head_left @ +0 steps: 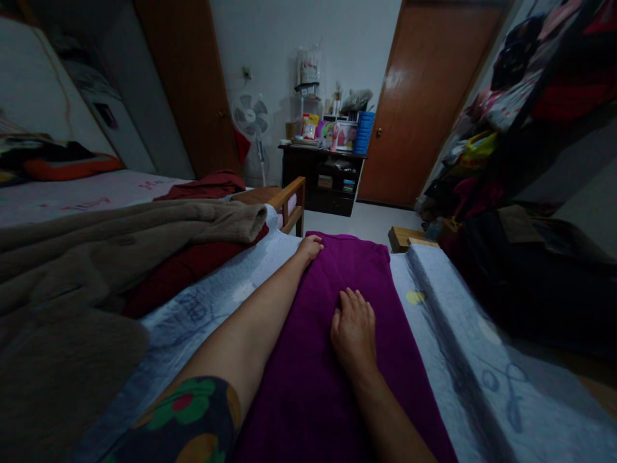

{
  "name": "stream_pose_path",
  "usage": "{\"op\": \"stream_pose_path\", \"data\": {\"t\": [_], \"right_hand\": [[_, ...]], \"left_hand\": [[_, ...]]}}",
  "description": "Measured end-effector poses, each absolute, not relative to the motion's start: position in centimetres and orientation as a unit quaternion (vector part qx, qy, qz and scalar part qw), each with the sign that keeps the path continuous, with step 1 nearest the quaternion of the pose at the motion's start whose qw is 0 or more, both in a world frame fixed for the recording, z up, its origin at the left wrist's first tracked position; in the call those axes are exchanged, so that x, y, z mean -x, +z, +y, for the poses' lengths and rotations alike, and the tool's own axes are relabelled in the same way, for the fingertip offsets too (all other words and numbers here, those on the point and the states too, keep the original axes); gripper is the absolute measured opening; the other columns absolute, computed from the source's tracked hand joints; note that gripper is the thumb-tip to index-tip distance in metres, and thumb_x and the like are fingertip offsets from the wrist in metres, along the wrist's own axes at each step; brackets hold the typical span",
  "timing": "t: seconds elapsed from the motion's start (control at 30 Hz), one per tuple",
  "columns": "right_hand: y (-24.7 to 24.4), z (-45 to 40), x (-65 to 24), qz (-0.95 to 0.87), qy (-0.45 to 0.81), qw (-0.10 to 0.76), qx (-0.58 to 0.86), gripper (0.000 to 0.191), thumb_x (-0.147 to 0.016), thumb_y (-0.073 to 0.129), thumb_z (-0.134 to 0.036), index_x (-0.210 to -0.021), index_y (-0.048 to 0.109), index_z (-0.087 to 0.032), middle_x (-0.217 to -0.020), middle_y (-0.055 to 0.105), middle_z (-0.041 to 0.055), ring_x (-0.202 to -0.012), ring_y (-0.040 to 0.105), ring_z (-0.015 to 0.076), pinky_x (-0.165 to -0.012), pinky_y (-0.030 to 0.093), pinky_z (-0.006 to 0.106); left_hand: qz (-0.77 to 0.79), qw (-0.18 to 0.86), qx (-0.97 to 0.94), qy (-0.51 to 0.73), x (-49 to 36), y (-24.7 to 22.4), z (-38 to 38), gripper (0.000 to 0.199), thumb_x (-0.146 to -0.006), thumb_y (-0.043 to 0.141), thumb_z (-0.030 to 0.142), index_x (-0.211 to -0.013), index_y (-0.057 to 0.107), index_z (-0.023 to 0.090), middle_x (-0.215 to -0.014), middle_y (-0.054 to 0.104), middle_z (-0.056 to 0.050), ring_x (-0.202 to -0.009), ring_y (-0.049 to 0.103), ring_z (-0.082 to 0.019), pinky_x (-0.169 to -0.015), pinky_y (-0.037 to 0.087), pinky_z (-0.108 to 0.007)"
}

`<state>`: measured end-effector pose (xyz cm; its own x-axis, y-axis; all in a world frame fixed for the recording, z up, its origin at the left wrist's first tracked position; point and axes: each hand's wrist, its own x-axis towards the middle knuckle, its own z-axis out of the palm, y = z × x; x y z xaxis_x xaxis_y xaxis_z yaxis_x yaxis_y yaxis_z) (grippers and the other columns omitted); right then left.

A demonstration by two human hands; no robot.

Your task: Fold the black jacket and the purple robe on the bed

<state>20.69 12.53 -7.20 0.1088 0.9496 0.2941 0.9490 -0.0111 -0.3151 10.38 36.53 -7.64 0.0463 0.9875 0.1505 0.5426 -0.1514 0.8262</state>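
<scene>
A long piece of purple cloth [354, 260], perhaps a folded garment, is spread over the bed and runs from its far edge back toward me. At the cloth's far left corner rests my left hand [311, 247], its fingers reaching onto the fabric. My right hand [355, 328] lies palm down near the middle of the cloth with its fingers extended. Slight creases cross the far part of the cloth, while its near end runs out of view below. Under it is a pale blue patterned bed sheet [434, 360].
A brown fleece coat [193, 228] lies over a dark red cloth [178, 276] on the left. Beyond the bed are a wooden bed rail [292, 193], a white fan [251, 116] and a dark cabinet [308, 180]. Dark bags [540, 276] are piled at right.
</scene>
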Motion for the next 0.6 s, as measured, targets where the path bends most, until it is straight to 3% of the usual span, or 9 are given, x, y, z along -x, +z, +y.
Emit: {"op": "stream_pose_path", "data": {"t": [0.2,0.3,0.47,0.6], "right_hand": [[-7.1,12.5,-20.7,-0.666,0.009,0.199,0.719,0.048,-0.092,0.031,-0.022,-0.134,0.053,-0.012,-0.143,0.049,0.0121,-0.138,0.034,0.0267,-0.114,0.02,0.044],[-7.2,12.6,-20.7,-0.668,0.002,0.203,0.716,0.048,-0.091,0.032,-0.022,-0.133,0.053,-0.012,-0.142,0.05,0.0123,-0.137,0.035,0.027,-0.114,0.019,0.044],[-7.3,12.7,-20.6,-0.667,-0.006,0.204,0.716,0.047,-0.091,0.035,-0.021,-0.132,0.054,-0.01,-0.142,0.05,0.0128,-0.136,0.036,0.0272,-0.113,0.02,0.045],[-7.0,12.6,-20.5,-0.666,-0.002,0.198,0.72,0.047,-0.091,0.037,-0.02,-0.134,0.053,-0.009,-0.143,0.049,0.0126,-0.137,0.035,0.026,-0.114,0.02,0.044]], "left_hand": [[0.578,0.208,-0.719,0.326,-10.4,-7.1,35.3,0.021,-0.08,0.064,0.018,-0.1,0.062,0.016,-0.103,0.068,-0.008,-0.096,0.062,-0.019,-0.087,0.047,-0.03],[0.583,0.16,-0.738,0.299,-10.4,-5.7,34.4,0.03,-0.081,0.064,0.019,-0.11,0.059,0.015,-0.113,0.064,-0.013,-0.107,0.058,-0.024,-0.094,0.044,-0.036],[0.537,0.105,-0.8,0.246,-11.1,-3.9,30.1,0.035,-0.088,0.049,0.016,-0.121,0.056,0.02,-0.133,0.056,-0.011,-0.127,0.046,-0.024,-0.108,0.033,-0.039],[0.465,0.073,-0.878,0.09,-11.3,-4.9,26.1,0.044,-0.096,0.037,0.034,-0.136,0.047,0.019,-0.15,0.041,-0.01,-0.142,0.028,-0.024,-0.116,0.02,-0.047]]}}
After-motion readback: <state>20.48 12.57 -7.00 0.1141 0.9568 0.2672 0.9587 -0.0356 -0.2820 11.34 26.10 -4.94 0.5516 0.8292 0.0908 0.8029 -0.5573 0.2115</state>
